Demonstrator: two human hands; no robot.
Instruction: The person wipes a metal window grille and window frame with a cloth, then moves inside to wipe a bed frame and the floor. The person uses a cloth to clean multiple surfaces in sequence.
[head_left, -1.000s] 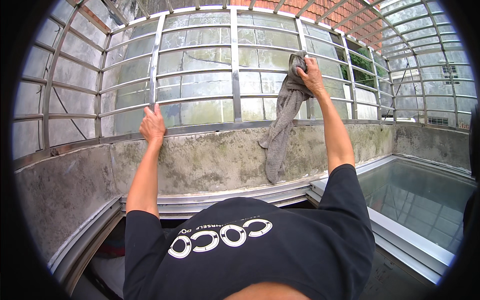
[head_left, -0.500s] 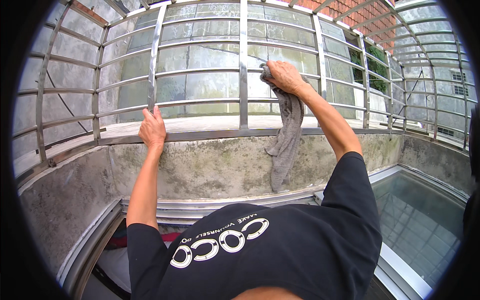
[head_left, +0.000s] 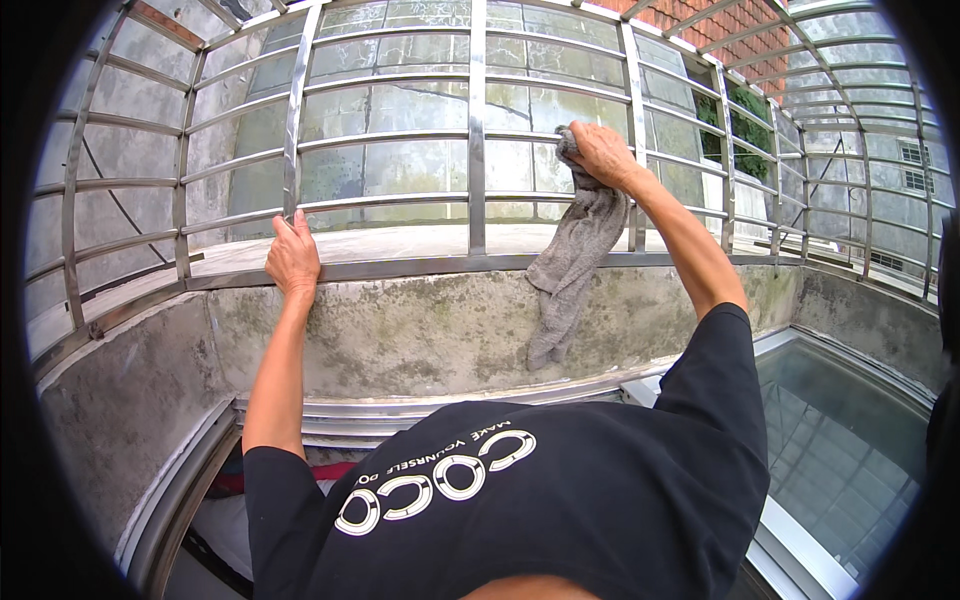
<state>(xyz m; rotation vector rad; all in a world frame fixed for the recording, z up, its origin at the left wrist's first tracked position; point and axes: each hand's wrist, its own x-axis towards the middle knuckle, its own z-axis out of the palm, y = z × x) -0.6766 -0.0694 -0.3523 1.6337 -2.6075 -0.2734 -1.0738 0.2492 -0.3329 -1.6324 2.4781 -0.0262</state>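
Observation:
My right hand [head_left: 602, 155] is closed round the top of a grey cloth [head_left: 583, 235], pressing it against a horizontal bar of the metal window grille [head_left: 478, 170]. The rest of the cloth hangs down in front of the lower rail and the concrete sill wall, its end near the window frame. My left hand [head_left: 294, 258] grips the grille low down, where an upright meets the lowest crossbar. Its thumb points up along the upright, and part of its fingers is hidden behind the bars.
Below the grille runs a stained concrete ledge [head_left: 400, 335]. Sliding window tracks [head_left: 365, 420] lie just in front of me, with a glass pane [head_left: 840, 440] at the right. Beyond the bars are a paved surface below and a red tiled roof [head_left: 690, 25].
My right hand has slid a little to the right along the bar with the cloth, whose tail now trails to the left. My left hand stays at its upright.

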